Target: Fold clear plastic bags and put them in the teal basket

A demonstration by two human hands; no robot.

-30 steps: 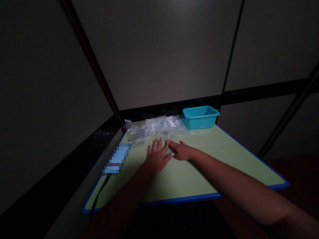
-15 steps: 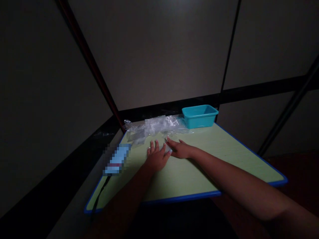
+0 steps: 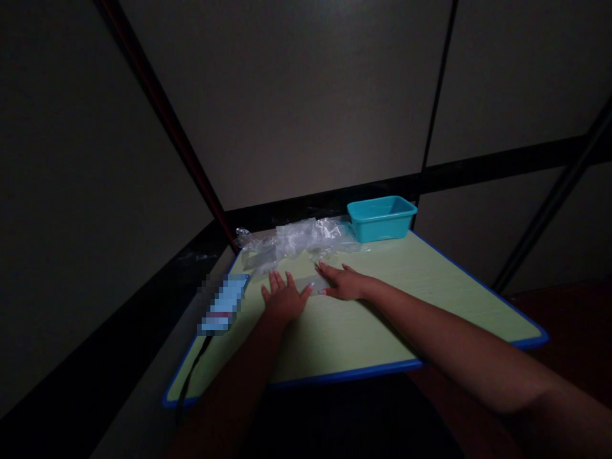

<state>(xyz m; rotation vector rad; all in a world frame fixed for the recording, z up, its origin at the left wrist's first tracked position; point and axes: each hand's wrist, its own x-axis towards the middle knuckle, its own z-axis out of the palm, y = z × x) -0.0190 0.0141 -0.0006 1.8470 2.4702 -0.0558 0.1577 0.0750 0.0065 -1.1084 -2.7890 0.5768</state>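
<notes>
A clear plastic bag [image 3: 312, 285] lies flat on the table, partly covered by both hands. My left hand [image 3: 285, 298] rests on its left part with the fingers spread. My right hand [image 3: 343, 282] lies over its right part, fingers stretched out toward the left. Between the two thumbs a strip of the plastic shows. Just beyond the hands is a heap of crumpled clear plastic bags [image 3: 301, 237].
At the back right of the light green table [image 3: 363, 331] stands a turquoise plastic basket [image 3: 385, 228]. A blurred-out flat blue card [image 3: 224, 306] with a black strap [image 3: 196, 366] lies along the left edge. Dark panelled walls close in behind and on the left.
My left hand has slid to the left, away from my right hand, so more of the clear plastic shows between them. My right hand has stayed nearly in place.
</notes>
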